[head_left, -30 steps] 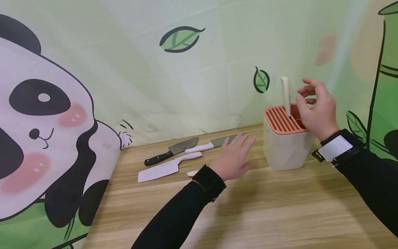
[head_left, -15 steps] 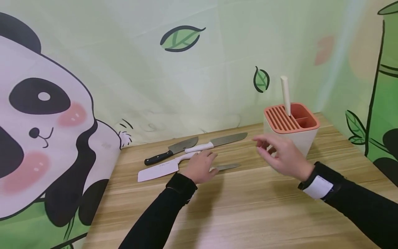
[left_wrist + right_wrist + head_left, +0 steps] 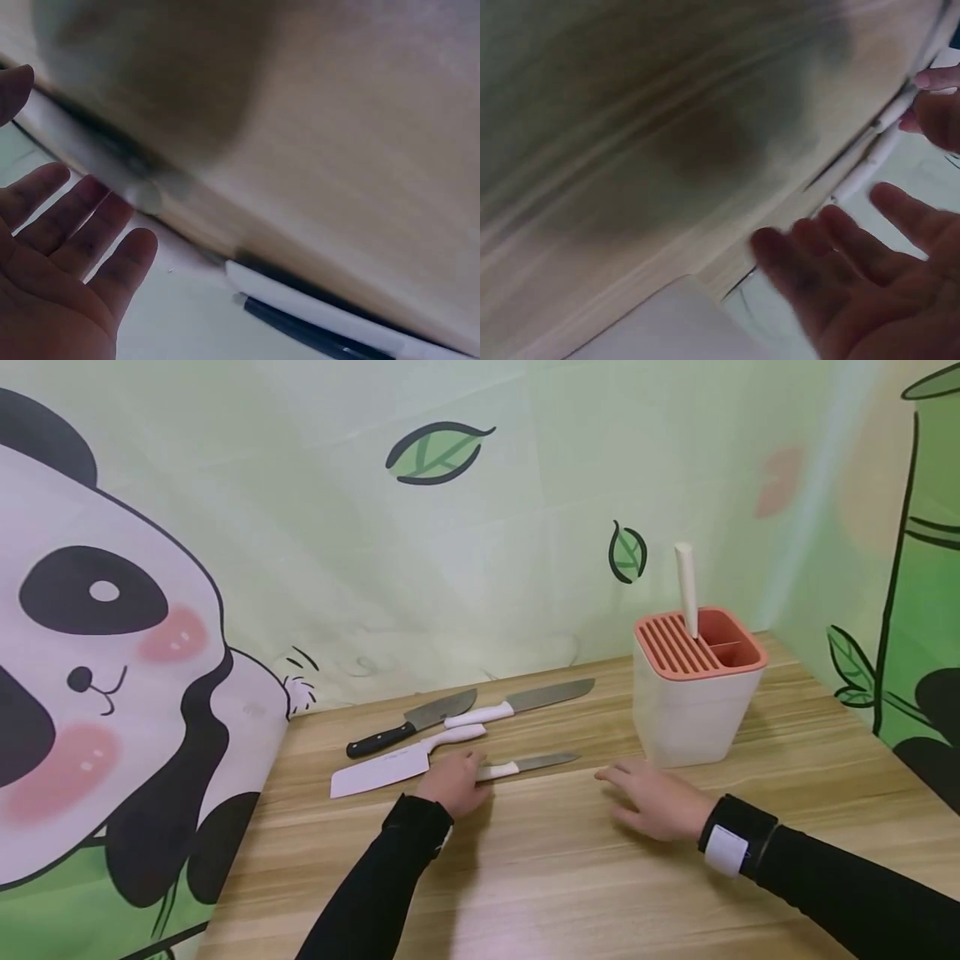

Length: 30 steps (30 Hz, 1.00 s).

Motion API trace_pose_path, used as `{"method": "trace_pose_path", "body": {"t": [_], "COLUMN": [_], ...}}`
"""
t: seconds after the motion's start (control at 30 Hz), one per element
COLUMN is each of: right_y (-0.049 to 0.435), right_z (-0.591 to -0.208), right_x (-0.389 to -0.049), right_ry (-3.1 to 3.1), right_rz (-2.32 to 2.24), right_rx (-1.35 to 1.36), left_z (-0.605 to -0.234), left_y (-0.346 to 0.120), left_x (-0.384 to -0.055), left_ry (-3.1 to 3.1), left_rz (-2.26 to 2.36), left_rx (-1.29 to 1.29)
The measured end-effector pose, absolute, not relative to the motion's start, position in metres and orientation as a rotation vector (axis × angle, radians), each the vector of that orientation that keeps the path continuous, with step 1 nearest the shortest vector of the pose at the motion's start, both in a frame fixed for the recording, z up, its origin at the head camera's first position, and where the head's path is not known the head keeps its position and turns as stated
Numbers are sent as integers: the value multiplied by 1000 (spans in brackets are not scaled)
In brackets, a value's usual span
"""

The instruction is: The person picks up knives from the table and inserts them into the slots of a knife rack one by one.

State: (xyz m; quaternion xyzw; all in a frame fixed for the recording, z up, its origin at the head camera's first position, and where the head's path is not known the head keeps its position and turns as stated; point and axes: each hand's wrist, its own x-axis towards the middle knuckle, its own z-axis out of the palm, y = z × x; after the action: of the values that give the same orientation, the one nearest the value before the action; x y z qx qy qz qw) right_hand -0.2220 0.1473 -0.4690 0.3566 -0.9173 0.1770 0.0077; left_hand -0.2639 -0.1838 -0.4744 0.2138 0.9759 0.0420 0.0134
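My left hand [image 3: 452,781] is at the handle end of a small paring knife [image 3: 534,763], which lies on the wooden table with its blade pointing right. In the left wrist view that hand's fingers [image 3: 124,266] are spread, with a gap between them and the thumb around the pale handle. Part of the handle is hidden by the hand in the head view. My right hand [image 3: 660,797] hovers low over the table in front of the white knife holder [image 3: 682,727], its fingers [image 3: 855,247] loosely extended and holding nothing.
Left of the paring knife lie a white cleaver [image 3: 382,772], a black-handled knife [image 3: 381,741] and a white-handled kitchen knife [image 3: 551,693]. A white handle [image 3: 686,589] stands upright in the holder's orange slotted top [image 3: 675,647]. A printed cloth [image 3: 525,585] hangs behind the table.
My left hand has moved left and down to the paring knife's handle. My right hand has come away from the holder's top, down and left toward the table.
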Motion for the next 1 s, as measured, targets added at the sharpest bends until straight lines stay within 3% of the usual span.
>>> {"method": "trace_pose_path", "body": {"t": [0.37, 1.0], "right_y": [151, 147], "right_z": [-477, -487], "right_x": [-217, -216], "right_ry": [-3023, -3002], "right_rz": [520, 585], "right_rx": [1083, 1033], "left_z": [-488, -483], "left_y": [-183, -142], "left_x": [-259, -229], "left_ry": [3131, 3065], "left_rz": [12, -46], "left_rx": [658, 919]}}
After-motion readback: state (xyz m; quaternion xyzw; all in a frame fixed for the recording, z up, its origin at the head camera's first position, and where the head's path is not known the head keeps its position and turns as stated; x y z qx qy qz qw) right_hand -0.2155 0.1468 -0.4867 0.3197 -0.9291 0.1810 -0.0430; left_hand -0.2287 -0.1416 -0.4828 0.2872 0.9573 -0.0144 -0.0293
